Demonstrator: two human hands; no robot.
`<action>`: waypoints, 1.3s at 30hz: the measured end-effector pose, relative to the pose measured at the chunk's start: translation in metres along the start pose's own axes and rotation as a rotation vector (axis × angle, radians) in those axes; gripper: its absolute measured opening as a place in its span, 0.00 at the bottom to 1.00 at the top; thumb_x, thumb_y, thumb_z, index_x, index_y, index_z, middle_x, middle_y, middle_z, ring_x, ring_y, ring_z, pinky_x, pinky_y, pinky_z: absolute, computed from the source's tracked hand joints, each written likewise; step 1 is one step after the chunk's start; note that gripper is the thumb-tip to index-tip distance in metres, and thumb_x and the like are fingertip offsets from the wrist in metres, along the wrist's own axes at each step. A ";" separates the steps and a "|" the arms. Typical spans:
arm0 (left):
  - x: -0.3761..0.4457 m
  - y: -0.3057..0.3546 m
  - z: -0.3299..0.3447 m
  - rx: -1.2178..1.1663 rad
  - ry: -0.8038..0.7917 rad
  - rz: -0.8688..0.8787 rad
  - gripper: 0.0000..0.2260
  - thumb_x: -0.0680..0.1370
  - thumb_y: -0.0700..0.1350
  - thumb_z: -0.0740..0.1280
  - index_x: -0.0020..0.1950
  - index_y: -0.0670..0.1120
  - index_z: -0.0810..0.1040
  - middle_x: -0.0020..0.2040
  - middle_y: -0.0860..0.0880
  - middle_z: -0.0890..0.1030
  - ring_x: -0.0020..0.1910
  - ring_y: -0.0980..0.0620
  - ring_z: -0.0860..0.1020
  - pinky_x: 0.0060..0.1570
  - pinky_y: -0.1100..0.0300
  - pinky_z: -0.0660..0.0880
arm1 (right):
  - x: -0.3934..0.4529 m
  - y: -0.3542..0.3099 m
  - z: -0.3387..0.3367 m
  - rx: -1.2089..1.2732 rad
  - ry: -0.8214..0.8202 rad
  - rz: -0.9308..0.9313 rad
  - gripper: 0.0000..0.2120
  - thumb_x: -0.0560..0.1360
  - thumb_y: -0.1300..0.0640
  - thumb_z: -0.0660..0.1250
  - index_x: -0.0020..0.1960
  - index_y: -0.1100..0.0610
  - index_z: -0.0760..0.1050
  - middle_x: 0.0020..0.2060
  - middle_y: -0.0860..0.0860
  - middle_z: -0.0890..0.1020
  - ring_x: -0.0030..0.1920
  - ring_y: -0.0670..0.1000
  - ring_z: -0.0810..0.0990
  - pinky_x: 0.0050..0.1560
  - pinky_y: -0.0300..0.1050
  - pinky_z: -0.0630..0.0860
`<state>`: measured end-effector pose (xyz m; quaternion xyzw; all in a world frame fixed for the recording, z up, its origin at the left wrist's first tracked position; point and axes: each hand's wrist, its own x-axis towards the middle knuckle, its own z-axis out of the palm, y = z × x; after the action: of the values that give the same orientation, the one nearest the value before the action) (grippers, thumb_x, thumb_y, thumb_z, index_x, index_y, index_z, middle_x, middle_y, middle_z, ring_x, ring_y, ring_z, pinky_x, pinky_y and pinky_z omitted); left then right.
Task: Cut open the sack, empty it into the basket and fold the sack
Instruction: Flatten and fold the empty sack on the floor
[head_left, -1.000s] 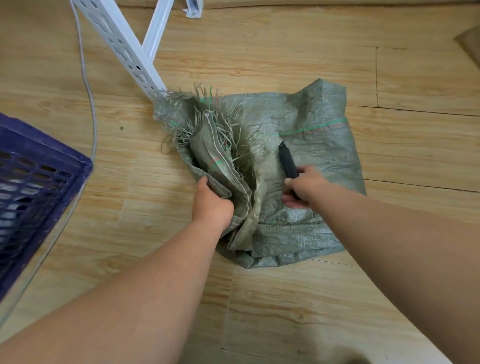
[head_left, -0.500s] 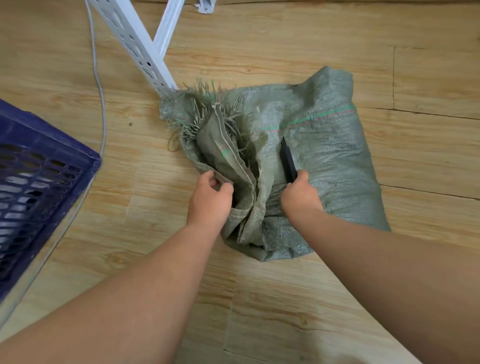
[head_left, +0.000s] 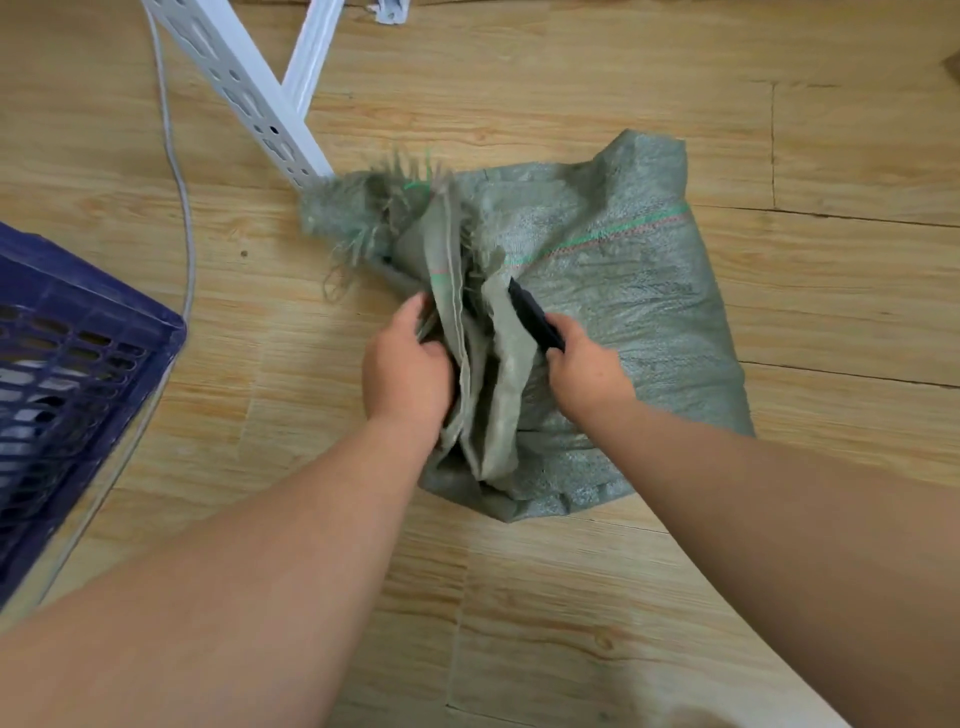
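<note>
A grey-green woven sack (head_left: 613, 291) lies on the wooden floor, bulging, with a frayed cut edge at its upper left. My left hand (head_left: 405, 374) grips a bunched fold of the sack's cut edge. My right hand (head_left: 584, 371) holds a black cutter (head_left: 535, 314) pointing away from me, and its fingers also pinch sack fabric. A dark blue slatted plastic basket (head_left: 88, 338) stands at the left edge of the view, apart from the sack.
White perforated metal rack legs (head_left: 244, 88) stand just beyond the sack's frayed corner. A grey cable (head_left: 179, 171) curves along the floor between the rack and the basket. Bare wooden floor lies in front of the sack.
Both hands have drawn closer together and pulled the sack's cut edge up into a tighter bunch. The right hand, with the cutter, moved left onto the fabric.
</note>
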<state>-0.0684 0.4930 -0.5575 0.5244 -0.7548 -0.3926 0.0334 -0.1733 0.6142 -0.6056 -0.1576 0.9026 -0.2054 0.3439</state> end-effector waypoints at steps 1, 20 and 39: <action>-0.005 0.004 0.003 0.027 -0.017 0.116 0.26 0.77 0.36 0.59 0.70 0.59 0.71 0.63 0.48 0.78 0.60 0.48 0.77 0.59 0.62 0.69 | 0.002 -0.003 -0.003 0.100 -0.037 0.007 0.19 0.82 0.55 0.54 0.72 0.47 0.63 0.52 0.61 0.78 0.51 0.60 0.77 0.45 0.46 0.72; -0.023 0.072 0.061 0.383 -0.812 0.042 0.30 0.80 0.63 0.55 0.77 0.48 0.62 0.77 0.48 0.63 0.75 0.46 0.63 0.70 0.52 0.60 | -0.026 0.052 -0.062 0.003 0.321 -0.005 0.22 0.80 0.57 0.54 0.73 0.45 0.59 0.53 0.57 0.81 0.51 0.61 0.79 0.43 0.50 0.72; -0.031 0.047 0.063 0.181 -0.271 0.048 0.24 0.77 0.36 0.63 0.72 0.51 0.70 0.67 0.47 0.75 0.60 0.44 0.77 0.59 0.54 0.76 | -0.011 0.063 -0.048 0.040 0.056 0.085 0.19 0.81 0.55 0.56 0.71 0.48 0.65 0.55 0.58 0.80 0.48 0.59 0.78 0.48 0.49 0.76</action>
<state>-0.1198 0.5603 -0.5598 0.4494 -0.7970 -0.3892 -0.1070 -0.2074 0.6861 -0.5978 -0.1062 0.9135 -0.2131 0.3298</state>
